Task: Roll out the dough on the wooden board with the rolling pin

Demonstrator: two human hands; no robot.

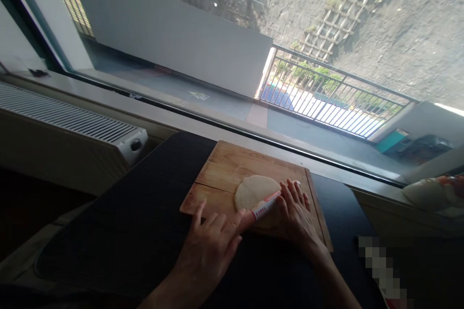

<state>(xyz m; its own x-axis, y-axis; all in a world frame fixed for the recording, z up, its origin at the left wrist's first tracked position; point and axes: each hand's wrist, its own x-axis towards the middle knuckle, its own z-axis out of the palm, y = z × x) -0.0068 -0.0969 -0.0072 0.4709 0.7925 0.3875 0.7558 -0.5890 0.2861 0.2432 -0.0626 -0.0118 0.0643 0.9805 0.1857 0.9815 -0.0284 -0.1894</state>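
A round, flat sheet of dough (255,189) lies on a wooden board (217,171) on the dark table. Across the dough's near right edge runs a rolling pin (266,206) with a white and red label or wrapper around it. My left hand (212,239) has the pin's near left end between thumb and index finger, its little finger sticking out over the board. On the far right end of the pin rests my right hand (297,210), its fingers laid over it and pointing away from me. Both palms and the pin's covered ends are hidden.
The black table (145,212) reaches the windowsill (203,125). A white radiator (119,140) stands at the left. To the right are a pale rounded object (429,192) by the sill and a pixelated patch. Outside the window is a balcony railing (337,91).
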